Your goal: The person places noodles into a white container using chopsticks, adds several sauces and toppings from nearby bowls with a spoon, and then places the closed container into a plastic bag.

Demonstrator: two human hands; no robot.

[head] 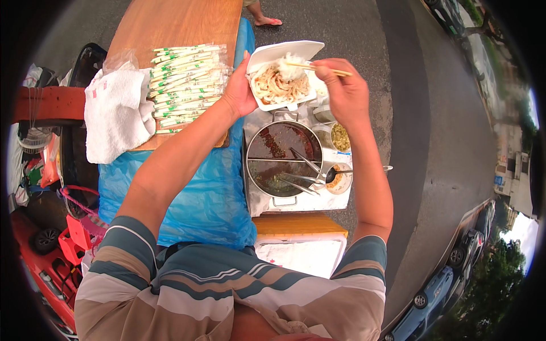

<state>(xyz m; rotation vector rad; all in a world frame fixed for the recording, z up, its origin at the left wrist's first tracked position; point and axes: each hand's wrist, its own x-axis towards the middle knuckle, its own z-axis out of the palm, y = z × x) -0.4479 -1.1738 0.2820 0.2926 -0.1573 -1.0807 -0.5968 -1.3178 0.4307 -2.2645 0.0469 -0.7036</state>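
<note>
My left hand [242, 91] holds a white foam takeaway box [285, 50] by its left side, the lid raised. Inside the box lie pale noodles [277, 88] with a brownish sauce around them. Between the finger and thumb of my right hand [347, 89] is a pair of wooden chopsticks [313, 67]. Their tips meet a fluffy white clump of food [293, 67] over the noodles; what it is, I cannot tell. Below the box stands a divided steel pot [285, 160] of dark red and brown liquid, with metal utensils [305, 160] resting in it.
Wrapped chopsticks [187, 85] and a white towel [117, 111] lie on the wooden board [179, 21] at left. Right of the pot are a container of chopped greens [340, 137] and a bowl [340, 184] with a ladle. A person's foot [268, 21] shows at the top.
</note>
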